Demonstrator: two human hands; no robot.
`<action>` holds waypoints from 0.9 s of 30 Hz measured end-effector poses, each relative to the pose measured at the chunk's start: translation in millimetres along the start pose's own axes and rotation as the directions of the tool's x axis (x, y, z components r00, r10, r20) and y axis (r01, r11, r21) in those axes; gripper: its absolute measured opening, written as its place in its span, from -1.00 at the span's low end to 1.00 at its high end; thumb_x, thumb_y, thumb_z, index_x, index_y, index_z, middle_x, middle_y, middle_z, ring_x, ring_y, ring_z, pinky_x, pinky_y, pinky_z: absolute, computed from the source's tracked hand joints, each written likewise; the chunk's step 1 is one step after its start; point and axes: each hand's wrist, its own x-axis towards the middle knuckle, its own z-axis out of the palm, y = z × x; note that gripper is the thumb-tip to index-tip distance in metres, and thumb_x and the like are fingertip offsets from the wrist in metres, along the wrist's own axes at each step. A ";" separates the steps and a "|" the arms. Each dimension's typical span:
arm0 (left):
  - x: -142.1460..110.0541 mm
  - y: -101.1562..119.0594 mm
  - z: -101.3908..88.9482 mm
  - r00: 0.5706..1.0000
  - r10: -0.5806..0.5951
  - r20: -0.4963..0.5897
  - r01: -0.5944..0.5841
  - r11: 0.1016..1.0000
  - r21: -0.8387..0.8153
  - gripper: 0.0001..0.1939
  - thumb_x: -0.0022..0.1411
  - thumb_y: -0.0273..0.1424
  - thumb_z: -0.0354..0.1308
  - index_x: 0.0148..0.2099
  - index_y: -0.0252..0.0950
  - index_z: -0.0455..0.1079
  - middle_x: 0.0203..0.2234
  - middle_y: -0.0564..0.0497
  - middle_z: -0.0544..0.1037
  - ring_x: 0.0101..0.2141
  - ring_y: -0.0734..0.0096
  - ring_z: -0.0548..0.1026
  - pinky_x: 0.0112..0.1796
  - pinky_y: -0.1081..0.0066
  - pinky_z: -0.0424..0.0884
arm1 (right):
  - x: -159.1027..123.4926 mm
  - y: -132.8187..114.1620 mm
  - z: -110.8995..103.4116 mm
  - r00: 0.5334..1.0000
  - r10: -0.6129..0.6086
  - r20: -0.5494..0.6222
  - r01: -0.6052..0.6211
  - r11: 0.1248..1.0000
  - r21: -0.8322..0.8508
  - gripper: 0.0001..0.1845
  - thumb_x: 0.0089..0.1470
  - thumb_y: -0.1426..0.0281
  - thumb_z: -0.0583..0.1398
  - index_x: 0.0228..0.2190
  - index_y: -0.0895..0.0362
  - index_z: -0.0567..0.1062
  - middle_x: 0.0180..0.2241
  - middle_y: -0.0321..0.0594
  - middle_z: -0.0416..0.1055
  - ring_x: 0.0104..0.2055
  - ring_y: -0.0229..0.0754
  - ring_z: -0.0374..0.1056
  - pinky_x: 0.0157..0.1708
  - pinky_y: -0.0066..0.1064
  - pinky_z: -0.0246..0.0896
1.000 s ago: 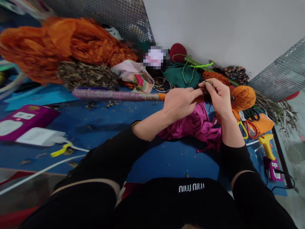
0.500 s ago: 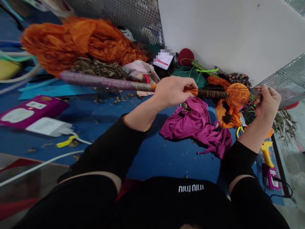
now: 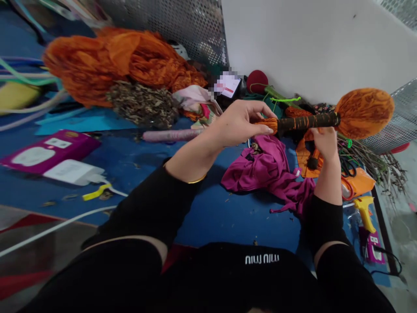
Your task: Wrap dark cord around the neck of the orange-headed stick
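Observation:
A long stick has a pinkish-purple wrapped handle (image 3: 172,135), an orange cloth section, a shaft wound with dark brown cord (image 3: 309,123), and an orange cloth-covered ball (image 3: 366,113) at its right end. My left hand (image 3: 243,121) is closed around the orange cloth section, thumb below. Just under the wound shaft, beside the ball, my right hand (image 3: 325,143) has its fingers pinched together; the thin cord it drew out earlier hardly shows now. Below the stick a magenta cloth (image 3: 260,167) lies crumpled. An orange cloth piece (image 3: 304,158) lies behind my right hand.
Orange fabric (image 3: 124,61) and dried plant matter (image 3: 143,104) are heaped at the back left. A purple power strip (image 3: 48,152) with a white charger (image 3: 74,171) stands left. A yellow glue gun (image 3: 365,213) and twigs (image 3: 371,156) lie right. A white panel (image 3: 302,48) rises behind.
My right hand drew the cord out to the right past the ball, then came back left beneath the shaft. The ball end has swung up and right. My left hand keeps its grip.

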 end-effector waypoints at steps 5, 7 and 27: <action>1.5 0.0 4.1 0.998 0.023 -0.065 -0.020 0.999 0.048 -0.77 0.22 -0.41 0.33 -0.06 -0.28 0.63 -0.32 -0.04 0.73 -0.29 0.29 0.67 -0.29 0.34 0.57 | -12.5 -71.9 55.4 0.987 -0.089 0.130 0.014 0.872 0.489 -0.36 0.17 -0.29 0.27 -0.22 0.03 0.62 -0.18 -0.16 0.65 0.06 -0.05 0.56 0.29 -0.14 0.44; 2.7 -1.4 5.2 0.998 0.025 -0.065 -0.022 0.999 0.039 -0.77 0.22 -0.42 0.33 -0.05 -0.29 0.63 -0.30 -0.05 0.73 -0.27 0.28 0.68 -0.27 0.34 0.59 | -20.7 -91.7 69.5 0.988 -0.067 0.139 -0.015 0.854 0.519 -0.36 0.14 -0.29 0.31 -0.22 0.04 0.59 -0.23 -0.20 0.62 -0.04 -0.09 0.56 0.16 -0.20 0.50; 18.4 -22.9 15.5 0.987 -0.158 0.032 0.158 0.987 0.000 -0.69 0.20 -0.57 0.32 0.01 -0.34 0.62 -0.28 -0.07 0.73 -0.28 0.29 0.67 -0.22 0.30 0.59 | -42.1 -125.0 88.2 0.971 0.155 -0.184 -0.005 0.778 0.629 -0.32 0.28 -0.31 0.18 -0.44 0.03 0.32 -0.50 -0.37 0.16 -0.56 -0.37 -0.02 -0.58 -0.41 -0.01</action>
